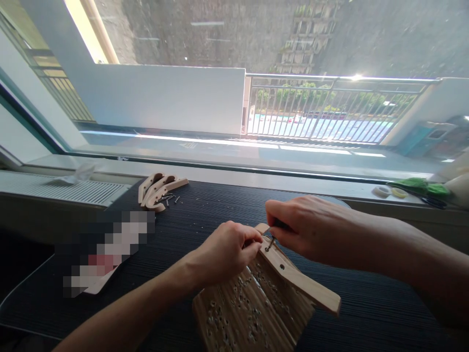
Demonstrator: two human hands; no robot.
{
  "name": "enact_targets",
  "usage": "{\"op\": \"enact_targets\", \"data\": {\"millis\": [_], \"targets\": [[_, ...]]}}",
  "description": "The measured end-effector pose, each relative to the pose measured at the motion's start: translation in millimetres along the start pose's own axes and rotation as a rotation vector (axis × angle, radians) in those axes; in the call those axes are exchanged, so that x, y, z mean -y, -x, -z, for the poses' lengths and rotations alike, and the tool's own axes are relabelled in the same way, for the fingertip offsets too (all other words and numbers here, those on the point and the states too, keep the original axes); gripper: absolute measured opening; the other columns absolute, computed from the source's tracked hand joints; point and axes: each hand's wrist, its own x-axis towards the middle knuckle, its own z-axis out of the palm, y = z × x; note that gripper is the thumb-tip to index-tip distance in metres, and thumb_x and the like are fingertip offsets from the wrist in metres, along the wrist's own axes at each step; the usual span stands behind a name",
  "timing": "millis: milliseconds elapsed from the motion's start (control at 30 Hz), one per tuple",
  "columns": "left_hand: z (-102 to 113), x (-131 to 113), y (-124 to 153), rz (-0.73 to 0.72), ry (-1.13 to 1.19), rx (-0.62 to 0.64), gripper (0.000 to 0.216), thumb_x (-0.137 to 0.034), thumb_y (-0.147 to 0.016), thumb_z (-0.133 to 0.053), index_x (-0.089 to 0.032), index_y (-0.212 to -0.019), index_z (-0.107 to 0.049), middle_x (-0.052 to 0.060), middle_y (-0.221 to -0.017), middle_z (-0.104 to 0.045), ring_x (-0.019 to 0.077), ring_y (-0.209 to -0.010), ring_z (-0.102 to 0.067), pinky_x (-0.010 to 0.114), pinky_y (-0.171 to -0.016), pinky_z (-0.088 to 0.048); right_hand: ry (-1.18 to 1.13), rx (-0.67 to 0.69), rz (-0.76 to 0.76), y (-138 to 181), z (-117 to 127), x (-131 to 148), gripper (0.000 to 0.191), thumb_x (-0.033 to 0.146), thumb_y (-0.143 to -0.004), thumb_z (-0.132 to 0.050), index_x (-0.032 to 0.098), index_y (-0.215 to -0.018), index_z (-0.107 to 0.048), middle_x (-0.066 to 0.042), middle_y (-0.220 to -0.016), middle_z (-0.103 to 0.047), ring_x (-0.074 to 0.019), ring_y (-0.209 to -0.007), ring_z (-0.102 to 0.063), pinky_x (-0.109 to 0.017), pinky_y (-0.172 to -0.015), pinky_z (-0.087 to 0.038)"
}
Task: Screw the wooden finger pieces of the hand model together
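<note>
My right hand (293, 226) is closed round the dark handle of a screwdriver (271, 241). Its metal shaft points down at a hole in a pale wooden hook piece (308, 283). A second, dark hole shows further along that piece. My left hand (234, 249) is pinched at the piece's far end, close to the screwdriver tip; what lies between its fingertips is hidden. The hook piece rests on a brown wooden board (252, 313) with a grooved surface and many small pits. The board's near part runs out of view at the bottom.
Several similar wooden hooks (156, 190) lie at the far left of the dark table (205, 205), with loose screws (170, 198) beside them. A flat pale object (102, 281), mostly blurred out, is on the left. Behind, a windowsill carries a green cloth (421, 186).
</note>
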Motion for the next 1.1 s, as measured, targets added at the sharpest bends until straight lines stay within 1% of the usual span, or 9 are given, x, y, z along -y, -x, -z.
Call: {"op": "enact_targets", "data": {"millis": [167,267,367,533,700,833,900,1033,1100], "targets": [[-29,4,-4,-0.023,-0.084,-0.093,0.032,-0.028,-0.088,-0.042,-0.017,-0.07,-0.065,0.001,-0.06,-0.058,0.0124,-0.055,-0.05,0.023,-0.053,-0.031,-0.024,-0.004,0.029,-1,0,-1,0.013,0.023,-0.088,-0.041,0.018,-0.079,-0.049,0.001,-0.061,-0.053,-0.0101,-0.053,-0.043,-0.025,-0.051,-0.021],[-38,9,-7,-0.009,-0.113,-0.114,0.028,-0.029,-0.088,-0.044,-0.018,-0.074,-0.066,0.002,-0.06,-0.06,0.0129,-0.053,-0.051,0.023,-0.053,-0.032,-0.044,0.009,0.045,-1,0,-3,0.013,0.023,-0.088,-0.042,0.018,-0.078,-0.048,0.002,-0.06,-0.053,-0.0097,-0.052,-0.042,-0.025,-0.051,-0.022],[-44,12,-11,0.017,-0.083,-0.129,0.028,-0.032,-0.088,-0.045,-0.02,-0.08,-0.069,0.003,-0.069,-0.066,0.0152,-0.059,-0.057,0.024,-0.058,-0.037,-0.061,0.013,0.037,-2,0,-5,0.013,0.023,-0.089,-0.042,0.018,-0.078,-0.048,0.002,-0.06,-0.052,-0.0094,-0.051,-0.041,-0.024,-0.051,-0.023],[-48,14,-14,0.062,-0.006,-0.152,0.027,-0.032,-0.088,-0.047,-0.021,-0.095,-0.071,0.004,-0.086,-0.072,0.0187,-0.073,-0.063,0.026,-0.066,-0.042,-0.087,0.01,0.014,0,1,-9,0.012,0.022,-0.088,-0.042,0.019,-0.08,-0.049,0.003,-0.061,-0.052,-0.009,-0.052,-0.041,-0.024,-0.051,-0.023],[-48,16,-13,0.086,0.051,-0.152,0.028,-0.033,-0.086,-0.05,-0.021,-0.101,-0.071,0.004,-0.091,-0.073,0.0202,-0.078,-0.064,0.026,-0.07,-0.044,-0.127,0.011,0.043,-1,2,-10,0.006,0.023,-0.085,-0.046,0.02,-0.084,-0.051,0.004,-0.066,-0.054,-0.0088,-0.054,-0.042,-0.022,-0.051,-0.025],[-48,17,-13,0.055,0.065,-0.142,0.029,-0.032,-0.088,-0.049,-0.021,-0.102,-0.071,0.004,-0.093,-0.073,0.02,-0.08,-0.065,0.026,-0.072,-0.045,-0.077,0.005,0.014,-3,2,-12,0.015,0.027,-0.088,-0.042,0.019,-0.081,-0.052,0.002,-0.063,-0.053,-0.0094,-0.053,-0.041,-0.024,-0.051,-0.024],[-48,17,-13,0.046,0.054,-0.137,0.028,-0.032,-0.088,-0.049,-0.021,-0.101,-0.071,0.004,-0.093,-0.073,0.02,-0.08,-0.065,0.026,-0.072,-0.045,-0.043,-0.01,0.007,-3,1,-14,0.017,0.03,-0.089,-0.041,0.019,-0.083,-0.053,0.002,-0.063,-0.054,-0.0098,-0.053,-0.041,-0.024,-0.051,-0.022],[-48,17,-12,0.05,0.05,-0.15,0.028,-0.031,-0.087,-0.05,-0.021,-0.102,-0.071,0.004,-0.092,-0.073,0.0197,-0.08,-0.066,0.025,-0.071,-0.045,0.008,-0.059,0.031,0,1,-19,0.019,0.032,-0.083,-0.051,0.024,-0.099,-0.056,0.003,-0.066,-0.058,-0.0101,-0.053,-0.043,-0.023,-0.052,-0.021],[-47,16,-11,0.048,0.052,-0.159,0.027,-0.029,-0.087,-0.049,-0.022,-0.101,-0.072,0.003,-0.092,-0.073,0.019,-0.08,-0.066,0.024,-0.072,-0.046,-0.02,-0.04,0.058,2,1,-20,0.014,0.027,-0.082,-0.051,0.025,-0.094,-0.057,0.004,-0.069,-0.059,-0.0098,-0.055,-0.045,-0.022,-0.052,-0.023]]}}
